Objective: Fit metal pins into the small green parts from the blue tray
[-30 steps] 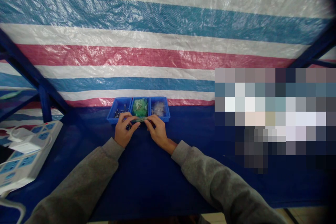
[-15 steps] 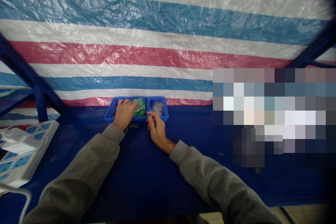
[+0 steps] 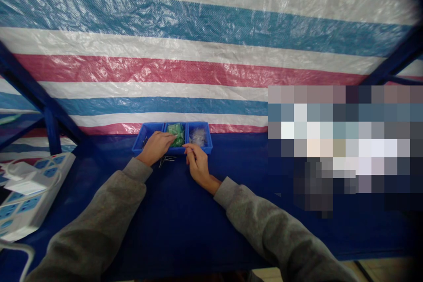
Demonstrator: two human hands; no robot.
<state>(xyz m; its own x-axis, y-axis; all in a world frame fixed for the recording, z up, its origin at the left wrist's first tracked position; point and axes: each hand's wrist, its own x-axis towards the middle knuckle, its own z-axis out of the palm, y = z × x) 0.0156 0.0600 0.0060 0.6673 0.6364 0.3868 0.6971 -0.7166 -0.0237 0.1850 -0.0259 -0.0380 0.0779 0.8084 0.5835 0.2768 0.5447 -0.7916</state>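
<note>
A blue three-compartment tray (image 3: 174,150) stands at the back of the table. My left hand (image 3: 156,147) reaches over its left and middle compartments. The fingertips are drawn together at a heap of small green pieces (image 3: 176,131); what they pinch, if anything, is too small to make out. In front of the right compartment, which holds small clear pieces (image 3: 198,135), my right hand (image 3: 198,168) is closed, thumb and forefinger pinched near the tray's front edge. Anything between them cannot be made out. Several thin metal pieces (image 3: 167,159) lie on the table before the tray.
White power strips (image 3: 39,202) with a plugged-in adapter (image 3: 28,180) and cables are at the left. Blue frame posts (image 3: 51,125) rise at the side. Striped plastic sheeting (image 3: 198,68) hangs behind the blue table (image 3: 185,220). A blurred-out area covers the right side.
My left hand has lowered slightly, its fingers now flatter and pointing right across the green pieces. My right hand has stayed almost in place, its fingertips closer together.
</note>
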